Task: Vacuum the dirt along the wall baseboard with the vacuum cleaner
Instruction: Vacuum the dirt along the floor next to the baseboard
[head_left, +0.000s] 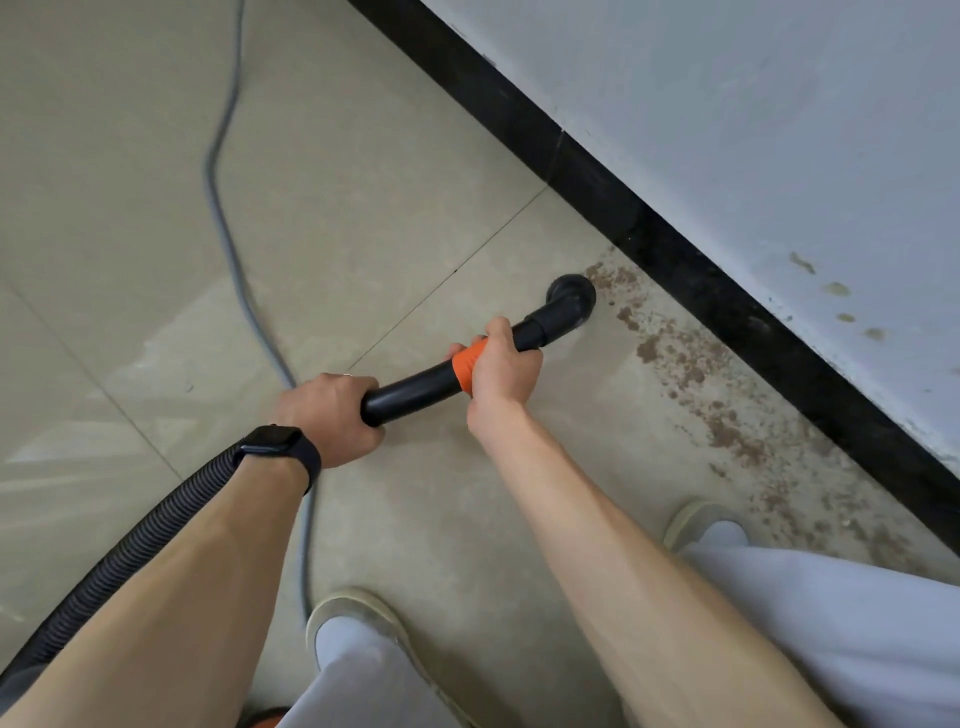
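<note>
- Gripped in two places, the black tube (415, 392) is held firmly. The left hand (332, 415) is curled tightly round its rear end, where the ribbed hose (130, 530) joins. The right hand (501, 364) is wrapped round the orange band (462, 371) further forward.
- The nozzle (571, 299) is set low over the floor at the far end of the dirt. It is near the black baseboard (675, 249) but is not seen to touch it.
- The dirt (675, 364) is spread as brown crumbs in a strip along the foot of the baseboard, from the nozzle back toward the right shoe (691, 519). Most of the strip is judged to be not yet cleaned.
- The tube is judged to be stiff and light, so it can be steered well from these two holds. Aim is given by the forward hold, and the pull of the hose is taken by the rear one.
- The hose is judged to be soft and springy, and some drag from it is to be expected when the nozzle is drawn along the strip.
- A grey cord (228, 208) is laid across the tiles on the left and passes close to the left shoe (358, 618), where it could be stepped on.
</note>
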